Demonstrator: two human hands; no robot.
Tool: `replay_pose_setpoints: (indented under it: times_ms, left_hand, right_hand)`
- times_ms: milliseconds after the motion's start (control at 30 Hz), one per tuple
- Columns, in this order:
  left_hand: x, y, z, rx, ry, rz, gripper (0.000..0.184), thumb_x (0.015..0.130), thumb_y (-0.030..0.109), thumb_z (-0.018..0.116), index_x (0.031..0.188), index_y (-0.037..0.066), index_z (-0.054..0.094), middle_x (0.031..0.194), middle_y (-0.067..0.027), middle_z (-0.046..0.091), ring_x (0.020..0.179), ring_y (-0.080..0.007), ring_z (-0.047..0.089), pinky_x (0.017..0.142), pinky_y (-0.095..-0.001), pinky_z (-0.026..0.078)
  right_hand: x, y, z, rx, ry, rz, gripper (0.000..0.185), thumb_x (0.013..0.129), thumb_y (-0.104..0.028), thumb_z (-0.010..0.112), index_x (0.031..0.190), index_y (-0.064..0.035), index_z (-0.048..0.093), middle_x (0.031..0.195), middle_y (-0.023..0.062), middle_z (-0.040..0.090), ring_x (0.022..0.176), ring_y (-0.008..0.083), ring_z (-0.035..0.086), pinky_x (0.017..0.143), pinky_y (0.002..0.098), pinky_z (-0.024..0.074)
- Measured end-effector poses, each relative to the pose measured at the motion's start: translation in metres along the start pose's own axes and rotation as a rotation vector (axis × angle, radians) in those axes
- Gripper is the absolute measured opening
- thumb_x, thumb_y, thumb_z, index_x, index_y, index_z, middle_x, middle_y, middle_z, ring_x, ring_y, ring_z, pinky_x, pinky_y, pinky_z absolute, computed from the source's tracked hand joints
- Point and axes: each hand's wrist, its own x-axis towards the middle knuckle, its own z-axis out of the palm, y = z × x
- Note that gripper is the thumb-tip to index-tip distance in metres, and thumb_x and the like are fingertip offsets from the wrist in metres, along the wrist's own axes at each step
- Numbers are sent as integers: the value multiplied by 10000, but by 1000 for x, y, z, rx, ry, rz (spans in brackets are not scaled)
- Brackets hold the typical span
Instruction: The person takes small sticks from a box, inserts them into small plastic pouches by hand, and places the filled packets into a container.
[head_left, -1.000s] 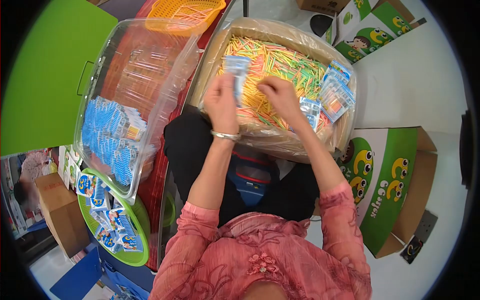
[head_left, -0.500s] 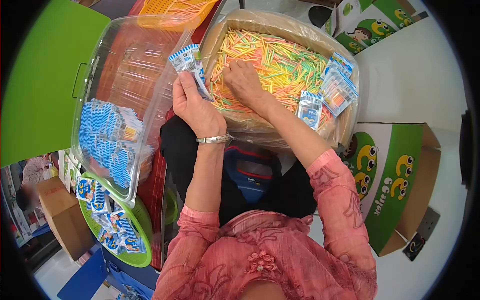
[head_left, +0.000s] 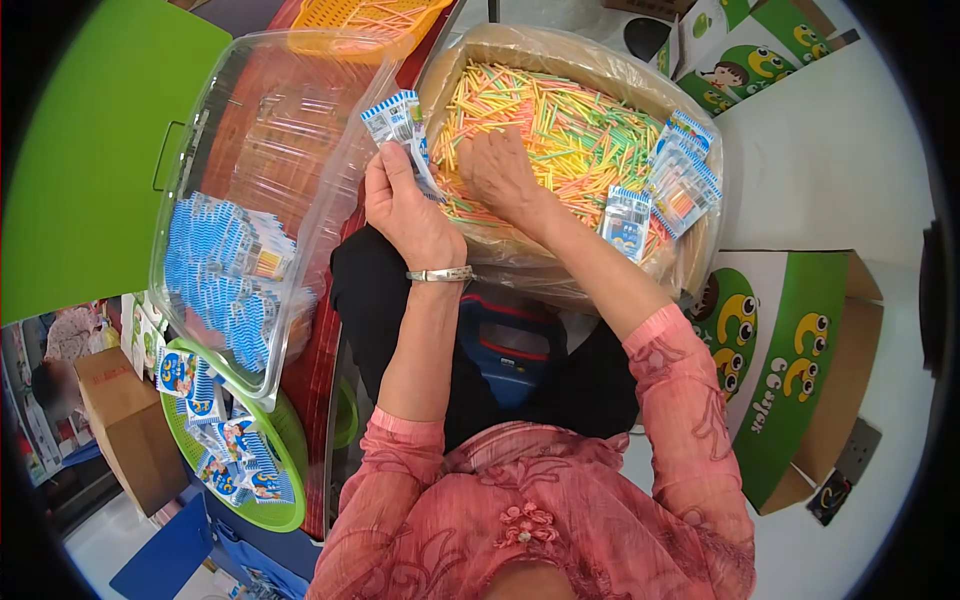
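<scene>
My left hand [head_left: 415, 215] is closed on a small blue-and-white printed packet [head_left: 402, 135], pinched between thumb and fingers at the left edge of a plastic-lined carton [head_left: 560, 48]. Inside the carton lies a heap of thin pastel sticks [head_left: 570, 125] in yellow, pink and green. My right hand [head_left: 503, 178] rests low over the heap's left part, its fingers curled down into the sticks. Whatever those fingers hold is hidden. Several filled packets [head_left: 683, 188] lie on the sticks at the right, and a single packet [head_left: 626, 222] lies nearer to my right forearm.
At the left, a clear plastic bin [head_left: 275, 130] holds many flat blue-striped packets [head_left: 225, 280]. Below it, a green basket [head_left: 288, 510] contains puffed packets. An orange basket [head_left: 365, 40] with sticks stands at the back. Green printed cartons [head_left: 775, 370] stand at the right.
The view has shifted slightly, so most things sit a little farther right. My right hand has sunk slightly toward me among the sticks. My left hand keeps its packet.
</scene>
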Motion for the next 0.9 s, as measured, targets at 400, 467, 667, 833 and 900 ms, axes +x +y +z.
replay_pose_setpoints:
  times_ms: [400,467,667,833,900]
  left_hand:
    - [-6,-12,6,-22,-296,-259,217,1012,230,571,1009,31,658,918,18,659,800,-43,572,730,-223,469]
    - [-8,-22,4,-16,-343,-324,224,1009,240,576,1032,34,659,975,10,665,854,-48,581,776,-237,470]
    - [-28,-27,17,-132,-344,-533,350,1031,352,500,1160,39,589,984,-43,673,950,-182,647,821,-305,496]
    - [-14,-45,0,-110,-211,-453,281,1036,322,481,932,71,552,727,-29,522,726,-160,574,625,-291,453]
    - [-5,-52,-8,-181,-164,-489,260,1037,294,470,910,79,541,696,-13,470,651,-145,500,602,-286,428]
  right_hand:
    - [-47,40,-73,1097,-492,596,224,1014,-229,468,874,-54,459,736,31,463,656,142,429,625,307,385]
    - [-52,39,-84,1335,-537,693,228,1016,-235,465,874,-57,468,750,-8,431,667,93,397,599,284,371]
    - [-40,7,-89,1526,-348,734,265,1013,-260,468,990,-7,545,757,48,529,656,150,493,613,309,408]
    - [-38,-7,-78,910,-475,559,372,999,-276,473,1097,81,500,972,300,631,930,414,638,808,440,482]
    - [-40,-13,-83,903,-429,576,391,990,-293,491,1108,80,498,972,276,640,909,369,652,795,423,491]
